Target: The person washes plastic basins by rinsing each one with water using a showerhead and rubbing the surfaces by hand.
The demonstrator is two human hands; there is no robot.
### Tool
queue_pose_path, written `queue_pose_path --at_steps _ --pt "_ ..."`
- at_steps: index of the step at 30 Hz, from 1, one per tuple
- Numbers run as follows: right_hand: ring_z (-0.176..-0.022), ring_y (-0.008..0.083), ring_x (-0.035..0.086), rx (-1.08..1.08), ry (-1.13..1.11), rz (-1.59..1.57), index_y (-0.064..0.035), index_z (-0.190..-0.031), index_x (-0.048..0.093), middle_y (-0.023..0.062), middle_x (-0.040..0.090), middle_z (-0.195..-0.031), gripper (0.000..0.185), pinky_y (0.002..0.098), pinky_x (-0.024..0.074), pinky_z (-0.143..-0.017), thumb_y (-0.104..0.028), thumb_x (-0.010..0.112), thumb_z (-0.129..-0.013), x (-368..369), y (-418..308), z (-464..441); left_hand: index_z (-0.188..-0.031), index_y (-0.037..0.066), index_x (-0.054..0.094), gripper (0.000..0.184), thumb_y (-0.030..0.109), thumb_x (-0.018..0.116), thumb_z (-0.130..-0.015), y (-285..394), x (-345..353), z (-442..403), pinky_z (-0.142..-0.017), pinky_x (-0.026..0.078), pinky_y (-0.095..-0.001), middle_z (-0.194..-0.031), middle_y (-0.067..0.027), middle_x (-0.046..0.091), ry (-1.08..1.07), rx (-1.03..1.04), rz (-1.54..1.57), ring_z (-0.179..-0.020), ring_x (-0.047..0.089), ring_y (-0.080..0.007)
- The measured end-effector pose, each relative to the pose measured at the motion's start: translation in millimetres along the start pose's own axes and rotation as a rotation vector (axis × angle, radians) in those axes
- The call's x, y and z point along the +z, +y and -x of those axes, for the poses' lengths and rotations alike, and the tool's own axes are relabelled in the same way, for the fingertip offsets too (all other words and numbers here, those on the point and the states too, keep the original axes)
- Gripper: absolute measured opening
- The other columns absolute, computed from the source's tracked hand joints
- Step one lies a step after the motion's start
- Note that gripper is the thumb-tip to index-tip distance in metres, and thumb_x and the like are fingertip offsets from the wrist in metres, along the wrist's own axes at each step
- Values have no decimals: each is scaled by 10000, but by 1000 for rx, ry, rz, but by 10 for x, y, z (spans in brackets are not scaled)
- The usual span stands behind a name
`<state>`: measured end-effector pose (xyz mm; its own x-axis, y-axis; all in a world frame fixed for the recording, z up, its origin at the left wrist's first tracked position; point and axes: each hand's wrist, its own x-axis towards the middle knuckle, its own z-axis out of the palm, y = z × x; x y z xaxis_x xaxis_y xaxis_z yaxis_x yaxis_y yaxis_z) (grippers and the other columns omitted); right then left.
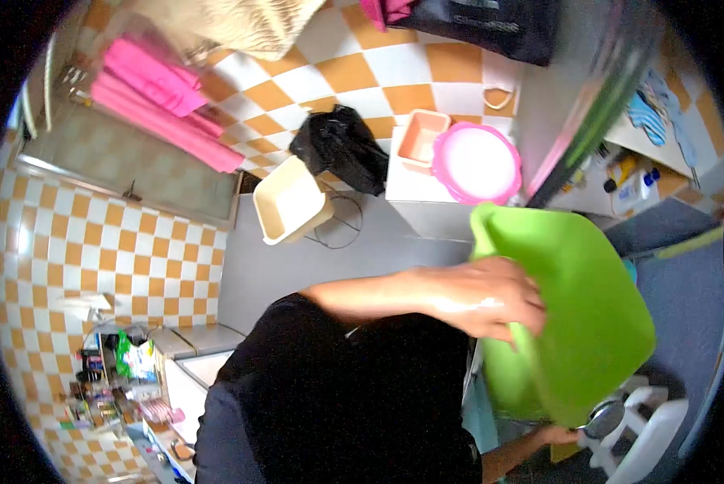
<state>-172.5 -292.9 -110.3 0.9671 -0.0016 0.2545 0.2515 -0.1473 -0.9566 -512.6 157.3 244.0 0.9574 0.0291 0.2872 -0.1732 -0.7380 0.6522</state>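
Observation:
A large green plastic basin (588,298) is tilted on its side at the right. My left hand (499,302) reaches across from the left and is closed over the basin's near rim. A wet, shiny patch shows on the back of this hand. Lower down, my right hand (559,436) is by the basin's bottom edge, its fingers curled and partly hidden. Just past those fingers is a round metal-rimmed object (604,419) that looks like a shower head. Whether the right hand grips it or the basin is unclear.
A white plastic stool (648,431) stands at lower right. Ahead, a pink round basin (479,164) and a peach tub (424,139) rest on a white ledge. A cream tub (289,200) sits on a wire stand beside a black bag (342,149). Bottles (638,185) occupy a right-hand shelf.

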Motion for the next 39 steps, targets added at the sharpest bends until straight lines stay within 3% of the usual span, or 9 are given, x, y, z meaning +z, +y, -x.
queue_pose_path --at_steps 2,14,17,20,21,29,30,32,39 --pt "-806 264 543 -14 177 586 46 -1037 577 164 586 -905 553 414 477 -727 -500 617 -959 37 -25 -54 -962 97 591 211 268 654 -856 225 -385 397 -754 472 -467 -902 -81 595 -25 -96 -47 -890 599 -303" --pt "-872 335 624 0 398 706 69 -992 610 224 641 -952 644 426 501 -804 -567 653 -902 210 -624 225 -1030 89 689 320 244 795 -771 377 -1593 2946 -722 520 -422 -901 -127 698 386 -1234 -626 -817 662 -338" --pt "-870 348 634 -35 329 849 92 -991 611 232 655 -957 640 419 504 -797 -540 664 -906 142 -600 189 -1036 103 688 332 263 798 -767 -126 -1464 3782 -717 520 -427 -899 -133 696 544 -1322 -859 -820 664 -343" --pt "-657 252 554 -117 305 609 64 -1013 569 170 584 -829 626 401 464 -558 -543 674 -901 338 -826 354 -986 91 649 279 257 768 -796 -646 -1217 4490 -710 515 -440 -914 -127 682 677 -1388 -944 -824 656 -354" --pt "-893 319 635 9 290 525 85 -1051 592 231 658 -981 593 409 497 -813 -487 674 -921 435 -963 442 -967 90 634 260 247 760 -801 -820 -1151 4709 -705 512 -446 -907 -126 674 672 -1416 -969 -819 652 -353" --pt "-921 302 613 31 210 563 88 -1111 568 246 625 -1084 632 414 492 -830 -505 672 -916 850 -1771 875 -900 127 585 162 181 692 -791 -2037 -634 5759 -676 512 -454 -871 -85 644 483 -1527 -1044 -804 646 -308" --pt "-789 244 592 -120 262 623 85 -1023 590 196 612 -912 587 375 484 -663 -492 654 -936 917 -1827 920 -903 133 588 154 177 682 -789 -2147 -569 5834 -673 514 -452 -871 -79 646 443 -1551 -1050 -800 649 -298" --pt "-716 309 508 -442 171 514 76 -1018 501 202 537 -828 580 458 447 -695 -482 635 -938 755 -1591 750 -888 153 598 90 186 633 -813 -2376 -420 5971 -669 511 -427 -870 -59 653 368 -1602 -1077 -792 657 -266" --pt "-779 329 626 -206 235 1029 79 -1015 605 211 648 -877 600 470 501 -733 -512 656 -925 868 -2070 774 -972 151 645 166 235 667 -830 -2608 -282 6196 -846 477 -465 -990 -77 655 393 -1878 -842 -971 639 -282"
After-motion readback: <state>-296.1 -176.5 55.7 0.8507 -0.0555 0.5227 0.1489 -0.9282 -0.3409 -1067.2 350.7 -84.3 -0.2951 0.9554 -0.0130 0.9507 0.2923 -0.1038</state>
